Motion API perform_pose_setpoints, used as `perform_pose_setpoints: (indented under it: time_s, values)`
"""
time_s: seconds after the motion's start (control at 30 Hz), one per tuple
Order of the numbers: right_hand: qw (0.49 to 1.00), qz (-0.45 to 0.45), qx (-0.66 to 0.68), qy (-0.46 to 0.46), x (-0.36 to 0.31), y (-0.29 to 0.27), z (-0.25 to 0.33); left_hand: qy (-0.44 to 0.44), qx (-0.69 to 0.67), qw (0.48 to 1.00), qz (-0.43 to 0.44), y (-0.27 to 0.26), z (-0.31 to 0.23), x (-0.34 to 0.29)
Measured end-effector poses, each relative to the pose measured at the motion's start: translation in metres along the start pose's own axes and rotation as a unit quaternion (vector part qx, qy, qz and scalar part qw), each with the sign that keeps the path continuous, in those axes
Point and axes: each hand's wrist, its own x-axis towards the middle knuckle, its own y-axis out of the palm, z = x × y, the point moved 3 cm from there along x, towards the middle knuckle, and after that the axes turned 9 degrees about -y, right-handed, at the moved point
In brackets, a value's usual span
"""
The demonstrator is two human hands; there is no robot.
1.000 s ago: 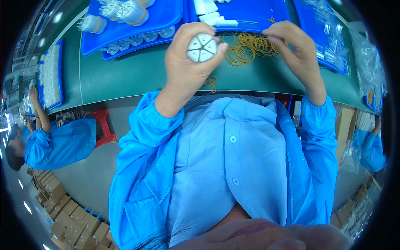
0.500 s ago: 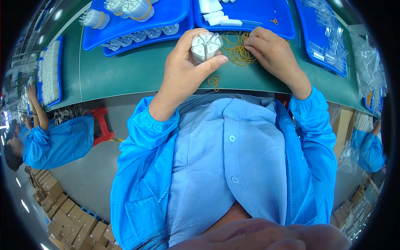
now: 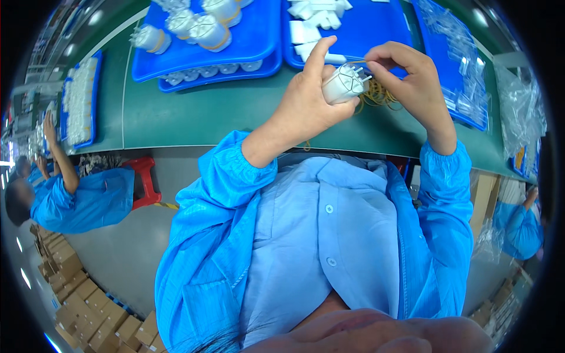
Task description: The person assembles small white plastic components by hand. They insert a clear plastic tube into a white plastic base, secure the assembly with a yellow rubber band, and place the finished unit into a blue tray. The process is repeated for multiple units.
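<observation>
My left hand (image 3: 306, 106) is closed around a round bundle of white wedge-shaped plastic pieces (image 3: 341, 87), tilted so its pronged end faces right. The left index finger points up, away from the bundle. Between thumb and fingertips, my right hand (image 3: 415, 79) pinches a rubber band (image 3: 358, 62), drawn out in a thin line toward the far side of the bundle. My left fingers hide whether the band goes around it. Below the right hand lies a pile of yellow-brown rubber bands (image 3: 381, 97) on the green table (image 3: 194, 117).
Stacked blue trays (image 3: 206, 62) at the far left hold banded bundles. A middle blue tray (image 3: 374, 26) carries white blocks (image 3: 306, 32); another blue tray (image 3: 465, 112) at the right has clear plastic parts. Co-workers in blue sit at both sides, one by a red stool (image 3: 144, 182).
My left hand has moved right with the bundle and tilted it. My right hand has lifted from the pile, drawing a rubber band toward the bundle. The view has shifted slightly.
</observation>
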Motion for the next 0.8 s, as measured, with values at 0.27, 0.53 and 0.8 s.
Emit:
perform_pose_setpoints:
  time_s: [0.27, 0.53, 0.8]
  values:
    - [0.878, -0.029, 0.475, 0.049, -0.013, -0.004, -0.003, 0.067, 0.152, 0.986, -0.025, 0.010, 0.000, 0.008]
    - [0.976, 0.068, 0.042, -0.202, -0.039, 0.044, 0.057, 0.092, 0.252, 0.951, -0.155, -0.005, -0.006, 0.015]
    - [0.979, 0.045, 0.200, -0.002, -0.065, 0.038, 0.017, -0.166, -0.304, 0.909, 0.232, -0.018, -0.010, -0.016]
